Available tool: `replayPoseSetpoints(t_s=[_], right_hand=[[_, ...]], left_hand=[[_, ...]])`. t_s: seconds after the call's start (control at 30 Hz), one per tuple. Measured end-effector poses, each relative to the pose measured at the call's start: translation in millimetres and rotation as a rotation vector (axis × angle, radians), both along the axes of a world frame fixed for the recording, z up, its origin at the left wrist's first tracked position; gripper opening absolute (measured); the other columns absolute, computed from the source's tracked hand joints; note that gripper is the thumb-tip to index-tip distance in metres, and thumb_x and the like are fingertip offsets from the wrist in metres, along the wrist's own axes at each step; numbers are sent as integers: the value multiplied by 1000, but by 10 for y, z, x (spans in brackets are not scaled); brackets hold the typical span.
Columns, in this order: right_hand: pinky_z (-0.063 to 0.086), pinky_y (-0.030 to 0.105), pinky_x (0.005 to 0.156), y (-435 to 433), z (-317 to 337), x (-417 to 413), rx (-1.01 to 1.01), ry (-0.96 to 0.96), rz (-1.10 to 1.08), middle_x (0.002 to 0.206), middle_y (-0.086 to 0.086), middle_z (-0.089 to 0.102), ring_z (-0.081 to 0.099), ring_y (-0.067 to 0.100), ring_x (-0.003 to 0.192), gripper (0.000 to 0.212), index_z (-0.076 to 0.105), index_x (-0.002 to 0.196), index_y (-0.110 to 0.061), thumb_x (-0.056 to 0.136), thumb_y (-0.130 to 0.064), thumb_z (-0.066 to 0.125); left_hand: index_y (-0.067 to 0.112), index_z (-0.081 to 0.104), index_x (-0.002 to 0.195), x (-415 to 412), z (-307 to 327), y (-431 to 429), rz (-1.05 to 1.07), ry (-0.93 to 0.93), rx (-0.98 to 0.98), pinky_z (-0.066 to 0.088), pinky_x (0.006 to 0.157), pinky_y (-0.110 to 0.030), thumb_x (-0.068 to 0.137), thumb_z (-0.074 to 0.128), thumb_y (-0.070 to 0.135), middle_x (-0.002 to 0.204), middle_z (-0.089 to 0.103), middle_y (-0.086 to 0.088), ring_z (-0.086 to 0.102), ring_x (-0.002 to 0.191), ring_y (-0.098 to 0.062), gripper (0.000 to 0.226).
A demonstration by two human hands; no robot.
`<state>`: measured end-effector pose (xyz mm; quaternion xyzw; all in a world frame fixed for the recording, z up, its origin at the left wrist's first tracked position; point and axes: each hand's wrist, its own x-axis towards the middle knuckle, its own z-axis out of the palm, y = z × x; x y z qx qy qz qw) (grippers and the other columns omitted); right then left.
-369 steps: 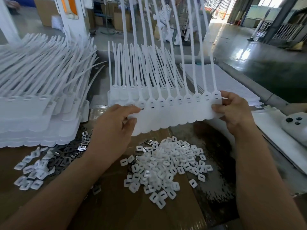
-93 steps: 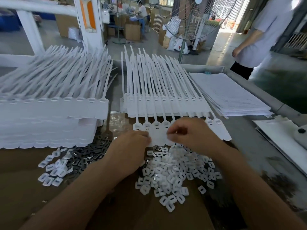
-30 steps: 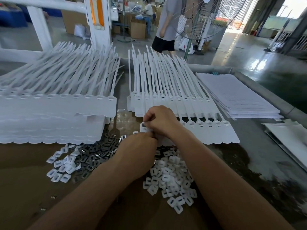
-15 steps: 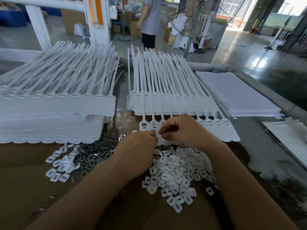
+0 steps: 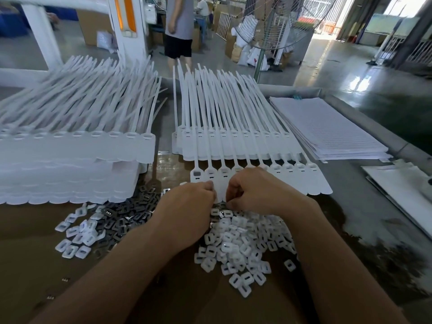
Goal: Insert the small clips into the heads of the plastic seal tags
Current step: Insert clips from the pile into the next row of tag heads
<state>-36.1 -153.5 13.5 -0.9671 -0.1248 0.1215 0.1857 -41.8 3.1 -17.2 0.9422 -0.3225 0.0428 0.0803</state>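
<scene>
A joined strip of white seal tags lies flat in front of me, heads in a row and tails pointing away. The leftmost heads show inserts in their slots. My left hand has curled fingers, their tips on the strip's near edge. Close beside it, my right hand is curled with its fingertips pinched together low over the strip's edge; what they pinch is hidden. A heap of small white clips lies just under both hands.
Dark metal clips and a few white ones lie at the left. A tall stack of tag strips stands left, another stack behind the strip, and paper sheets right. A person stands beyond the table.
My right hand reached over to the leftmost head a second ago, then drew back beside my left hand and has sunk toward the clip heap. The person behind walked left.
</scene>
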Motion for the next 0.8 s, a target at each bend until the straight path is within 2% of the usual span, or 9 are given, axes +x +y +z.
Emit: replayPoseSetpoints(t_s=[0.13, 0.23, 0.33, 0.57, 0.73, 0.8], right_hand=[[43, 17, 64, -42, 12, -23, 53, 21, -3, 76, -13, 55, 53, 2, 72, 14, 54, 74, -24, 87, -23, 61], [48, 16, 57, -66, 16, -25, 257, 15, -101, 79, -8, 64, 59, 1, 63, 15, 52, 77, -22, 92, -19, 52], [39, 7, 48, -73, -10, -1, 430, -56, -181, 77, -5, 66, 59, -4, 57, 14, 51, 79, -19, 92, -14, 51], [46, 16, 57, -21, -70, 120, 593, -181, -281, 68, -6, 66, 63, 0, 59, 16, 55, 73, -20, 84, -12, 65], [52, 15, 59, 48, -103, 183, 733, -182, -292, 71, 0, 67, 65, 4, 60, 10, 62, 76, -13, 83, -7, 65], [55, 17, 62, 73, -122, 217, 731, -187, -298, 71, 1, 66, 65, 5, 59, 13, 62, 76, -13, 82, -2, 64]], left_hand=[[20, 54, 121, -20, -4, -11, 1, -4, -11, 47, 89, -26, 84, 41, 6, 129, 48, 10, 53, 109, -9, 42], [20, 54, 121, -21, -7, -12, -3, -2, -9, 47, 90, -26, 84, 40, 8, 129, 48, 10, 53, 110, -8, 41], [20, 54, 121, -16, -12, -6, 1, 15, -13, 46, 91, -27, 84, 41, 9, 130, 47, 9, 52, 112, -8, 41], [21, 52, 123, -5, -14, -18, -6, -6, -14, 46, 88, -22, 86, 39, 10, 131, 46, 10, 52, 110, -8, 41], [22, 53, 118, 5, -12, -22, -14, -12, 14, 39, 72, -18, 85, 39, 11, 122, 48, 12, 55, 99, -9, 37], [21, 53, 118, 8, -8, -30, -11, -7, 24, 39, 72, -19, 85, 38, 11, 125, 47, 11, 55, 101, -9, 37]])
